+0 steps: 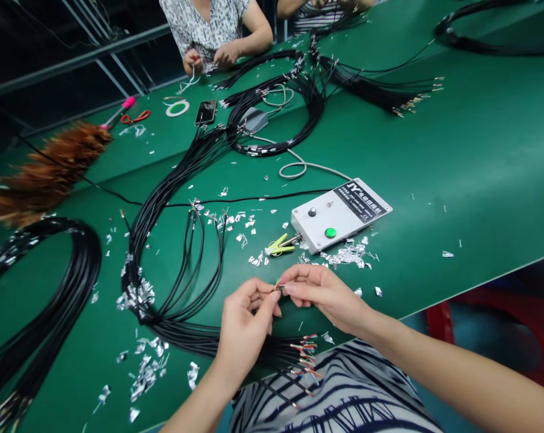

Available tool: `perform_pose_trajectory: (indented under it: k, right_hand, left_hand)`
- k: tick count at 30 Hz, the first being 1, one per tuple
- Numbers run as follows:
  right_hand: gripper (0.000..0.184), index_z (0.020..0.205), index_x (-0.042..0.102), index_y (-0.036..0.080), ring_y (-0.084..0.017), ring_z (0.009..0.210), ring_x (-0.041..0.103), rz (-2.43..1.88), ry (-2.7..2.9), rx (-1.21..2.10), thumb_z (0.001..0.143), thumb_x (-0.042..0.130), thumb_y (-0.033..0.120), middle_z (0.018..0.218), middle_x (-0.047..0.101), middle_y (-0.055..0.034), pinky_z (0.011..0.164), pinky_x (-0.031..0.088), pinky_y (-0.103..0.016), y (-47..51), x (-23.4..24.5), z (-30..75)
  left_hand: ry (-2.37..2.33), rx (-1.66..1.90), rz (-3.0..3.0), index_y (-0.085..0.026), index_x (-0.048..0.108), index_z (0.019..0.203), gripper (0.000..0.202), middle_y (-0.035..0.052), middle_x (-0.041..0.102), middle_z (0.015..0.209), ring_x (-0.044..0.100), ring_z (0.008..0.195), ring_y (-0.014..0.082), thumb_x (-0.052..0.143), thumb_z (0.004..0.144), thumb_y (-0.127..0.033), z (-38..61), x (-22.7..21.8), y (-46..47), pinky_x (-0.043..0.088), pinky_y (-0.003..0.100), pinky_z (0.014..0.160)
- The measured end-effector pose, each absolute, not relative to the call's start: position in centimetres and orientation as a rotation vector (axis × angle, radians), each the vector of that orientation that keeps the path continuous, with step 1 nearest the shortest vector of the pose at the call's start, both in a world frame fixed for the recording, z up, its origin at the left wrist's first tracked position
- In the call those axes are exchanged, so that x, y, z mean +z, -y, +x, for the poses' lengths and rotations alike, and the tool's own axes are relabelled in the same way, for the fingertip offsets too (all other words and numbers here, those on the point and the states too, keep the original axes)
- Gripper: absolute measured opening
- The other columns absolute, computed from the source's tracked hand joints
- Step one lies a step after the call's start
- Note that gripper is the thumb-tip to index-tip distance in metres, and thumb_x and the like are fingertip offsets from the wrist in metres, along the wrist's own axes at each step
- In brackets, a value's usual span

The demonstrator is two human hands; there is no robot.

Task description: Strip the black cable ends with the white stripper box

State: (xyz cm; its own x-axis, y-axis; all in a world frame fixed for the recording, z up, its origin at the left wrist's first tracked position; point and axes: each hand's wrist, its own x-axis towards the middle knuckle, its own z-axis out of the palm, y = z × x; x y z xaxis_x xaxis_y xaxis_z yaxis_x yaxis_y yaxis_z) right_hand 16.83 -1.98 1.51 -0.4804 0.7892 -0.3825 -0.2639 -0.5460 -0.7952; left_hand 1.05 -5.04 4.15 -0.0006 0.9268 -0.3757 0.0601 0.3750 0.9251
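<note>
My left hand point(247, 319) pinches the stripped end of a black cable, where thin coloured wires point(278, 285) stick out. Close against it, my right hand point(324, 294) has its thumb and forefinger closed on those same wire ends. Below my left hand, a bundle of black cables point(186, 337) runs rightward to many bared ends in red, white, green and blue point(306, 358). Just beyond my hands stands a grey-white wire-twisting box point(319, 222) with a green button point(330, 233), a black knob point(312, 211) and a yellow-green clip point(281, 245) at its front.
Foil scraps point(348, 254) litter the green table point(457, 180). More cable coils point(73, 288) lie left and at the back. A feather duster point(55, 168), red-handled scissors point(135, 116), tape roll point(177, 108) and phone point(206, 112) lie far left. Two co-workers point(218, 30) sit opposite.
</note>
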Motion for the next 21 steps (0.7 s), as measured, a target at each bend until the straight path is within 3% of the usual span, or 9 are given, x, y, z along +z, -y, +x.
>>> perform_pose_trajectory:
  k: [4,7,10,16,21]
  right_hand:
    - [0.034,0.076,0.069,0.018,-0.008,0.054,0.046,-1.012,0.881,2.023,0.063,0.084,0.046,0.067,0.061,0.0031,0.054,0.034,-0.024,1.8,1.6,16.2]
    - [0.039,0.077,0.068,0.018,-0.008,0.053,0.045,-1.017,0.87,2.006,0.061,0.085,0.049,0.068,0.062,0.0031,0.054,0.034,-0.025,1.8,1.5,15.6]
    - [0.039,0.076,0.065,0.017,-0.007,0.05,0.043,-1.0,0.892,2.021,0.068,0.08,0.053,0.06,0.058,0.0046,0.053,0.031,-0.024,1.9,1.4,15.1]
    - [0.039,0.078,0.062,0.017,-0.007,0.049,0.043,-1.003,1.004,1.999,0.072,0.075,0.053,0.067,0.058,0.0034,0.052,0.032,-0.024,2.0,1.4,15.1]
    - [0.036,0.076,0.059,0.017,-0.006,0.048,0.044,-1.047,1.102,1.969,0.071,0.074,0.049,0.068,0.055,0.0045,0.05,0.033,-0.023,1.7,1.6,15.2]
  left_hand:
    - [-1.37,0.9,0.976,-0.016,0.058,0.073,0.028,-0.0019,0.058,0.055,0.045,0.039,0.0062,0.069,0.079,-0.041,0.9,4.0,5.2,0.035,0.018,0.04]
    - [-1.336,0.941,0.974,-0.016,0.059,0.093,0.031,-0.0036,0.057,0.057,0.045,0.041,0.0069,0.067,0.082,-0.044,0.8,3.9,5.2,0.036,0.018,0.042]
    - [-1.315,0.96,0.999,-0.014,0.06,0.106,0.04,-0.0041,0.054,0.057,0.044,0.044,0.0075,0.065,0.083,-0.047,0.8,3.9,5.2,0.036,0.018,0.043]
    - [-1.266,0.894,0.953,-0.016,0.06,0.103,0.043,-0.0063,0.048,0.061,0.034,0.038,0.0034,0.066,0.081,-0.053,0.6,3.9,4.9,0.024,0.017,0.036]
    - [-1.276,0.955,0.886,-0.017,0.059,0.086,0.037,-0.0051,0.053,0.066,0.037,0.04,0.0017,0.075,0.075,-0.047,0.6,3.7,4.6,0.023,0.016,0.04]
